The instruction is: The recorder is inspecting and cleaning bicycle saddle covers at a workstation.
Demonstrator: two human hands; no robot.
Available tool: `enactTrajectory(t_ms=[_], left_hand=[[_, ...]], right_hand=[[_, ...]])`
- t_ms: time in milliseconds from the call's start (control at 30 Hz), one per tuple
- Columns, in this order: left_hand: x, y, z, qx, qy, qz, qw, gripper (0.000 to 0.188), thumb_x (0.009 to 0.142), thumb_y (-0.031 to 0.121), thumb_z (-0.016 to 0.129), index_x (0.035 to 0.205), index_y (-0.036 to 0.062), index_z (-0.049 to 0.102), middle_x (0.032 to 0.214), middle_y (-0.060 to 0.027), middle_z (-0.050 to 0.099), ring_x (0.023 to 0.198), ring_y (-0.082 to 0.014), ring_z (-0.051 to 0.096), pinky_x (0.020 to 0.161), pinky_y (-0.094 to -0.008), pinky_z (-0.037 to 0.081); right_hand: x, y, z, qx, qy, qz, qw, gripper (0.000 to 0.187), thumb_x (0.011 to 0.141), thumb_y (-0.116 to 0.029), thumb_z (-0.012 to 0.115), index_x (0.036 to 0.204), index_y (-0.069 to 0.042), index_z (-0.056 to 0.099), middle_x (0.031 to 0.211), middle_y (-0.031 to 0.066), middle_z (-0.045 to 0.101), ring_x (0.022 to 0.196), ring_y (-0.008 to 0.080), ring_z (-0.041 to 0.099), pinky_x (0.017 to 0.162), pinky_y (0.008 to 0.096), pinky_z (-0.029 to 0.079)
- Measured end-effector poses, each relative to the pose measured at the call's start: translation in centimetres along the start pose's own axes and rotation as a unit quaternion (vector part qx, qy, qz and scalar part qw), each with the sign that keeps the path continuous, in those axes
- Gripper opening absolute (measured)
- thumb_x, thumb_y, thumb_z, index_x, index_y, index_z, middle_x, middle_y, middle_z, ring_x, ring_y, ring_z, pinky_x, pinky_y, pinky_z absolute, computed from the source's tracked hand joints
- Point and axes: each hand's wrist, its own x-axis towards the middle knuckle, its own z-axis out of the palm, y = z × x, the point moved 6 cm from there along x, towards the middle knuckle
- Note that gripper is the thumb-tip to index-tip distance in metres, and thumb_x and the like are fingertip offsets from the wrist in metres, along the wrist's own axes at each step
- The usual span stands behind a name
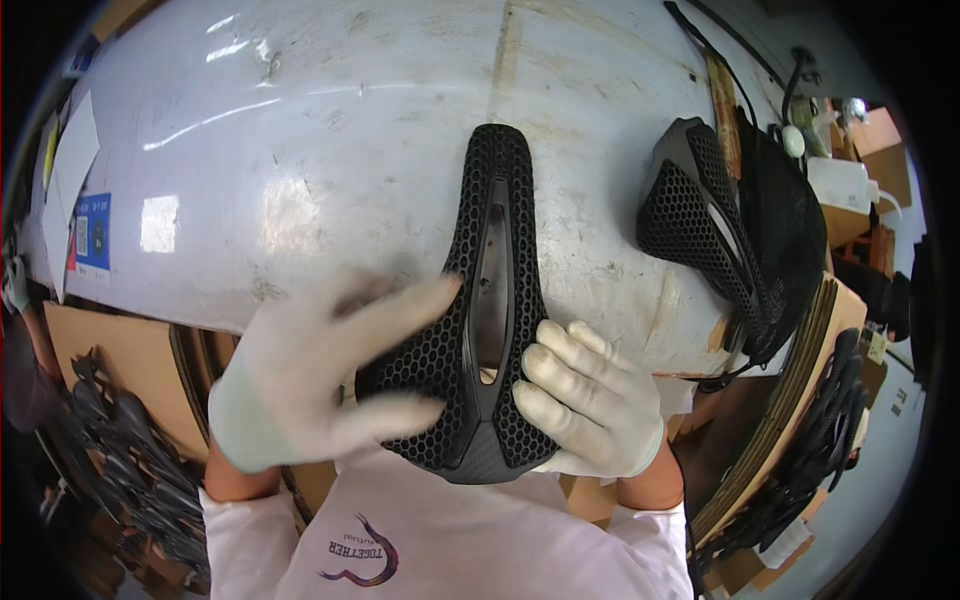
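A black bicycle saddle (528, 265) with a honeycomb-patterned top and a long central slot lies before me, its narrow nose pointing away. Its wide rear end is close to my body, over the table's near edge. My right hand (590, 400), in a white glove, grips the saddle's right rear side with curled fingers; its thumb is hidden. My left hand (325, 375), gloved too and blurred by motion, is over the left rear side. Its thumb and a forefinger are stretched wide apart there; whether they touch the surface I cannot tell.
Another honeycomb saddle (690, 205) rests at the right beside a black mesh bag (790, 220). Cardboard boxes holding several dark saddles (125, 440) flank me. A blue-and-white card (92, 235) lies far left, where another person's gloved hand (15, 285) shows.
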Motion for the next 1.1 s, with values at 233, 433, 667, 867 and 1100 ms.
enactTrajectory(t_ms=[233,433,667,867,1100], left_hand=[[-4.0,-2.6,3.3,0.003,0.035,0.214,0.976,0.074,0.085,0.064,0.073,0.134,0.0082,0.072,0.139,-0.0324,0.057,0.119,-0.049,0.064,0.102,-0.0486,0.051],[-4.5,-4.5,3.2,-0.514,0.132,0.092,0.843,0.064,0.099,0.047,0.07,0.144,0.0019,0.061,0.141,-0.035,0.059,0.13,-0.0457,0.062,0.112,-0.055,0.046],[-5.2,-1.3,3.7,-0.144,0.096,0.108,0.979,0.068,0.076,0.024,0.093,0.135,-0.0006,0.069,0.15,-0.0265,0.05,0.134,-0.0385,0.058,0.11,-0.0456,0.049],[-5.1,-0.4,3.0,-0.115,0.094,0.109,0.983,0.064,0.076,0.024,0.093,0.132,0.001,0.072,0.149,-0.0265,0.049,0.131,-0.0391,0.06,0.108,-0.0459,0.049],[-4.9,-0.1,2.4,-0.03,0.086,0.133,0.987,0.061,0.077,0.033,0.091,0.129,0.0058,0.075,0.142,-0.0259,0.054,0.125,-0.0395,0.062,0.105,-0.0446,0.051]], right_hand=[[-0.2,0.2,0.2,-0.023,0.0,-0.012,1.0,0.031,0.085,-0.023,0.068,0.109,-0.004,0.075,0.116,0.0155,0.074,0.117,0.033,0.071,0.109,0.0444,0.051],[0.0,-0.2,0.1,-0.028,0.013,-0.015,0.999,0.028,0.087,-0.016,0.064,0.11,-0.004,0.075,0.116,0.0156,0.074,0.117,0.0324,0.071,0.108,0.0437,0.052],[-0.2,-0.5,0.7,-0.037,0.011,-0.012,0.999,0.028,0.086,-0.016,0.065,0.11,-0.005,0.075,0.116,0.0151,0.074,0.118,0.0328,0.07,0.105,0.045,0.054],[-0.5,-0.5,0.9,-0.051,0.02,-0.007,0.998,0.029,0.085,-0.017,0.066,0.111,-0.007,0.075,0.117,0.0137,0.074,0.119,0.0336,0.07,0.106,0.0463,0.054],[-0.5,-0.2,0.9,-0.035,0.013,-0.003,0.999,0.028,0.085,-0.017,0.068,0.111,-0.008,0.075,0.117,0.0127,0.074,0.12,0.0321,0.069,0.107,0.0453,0.054]])
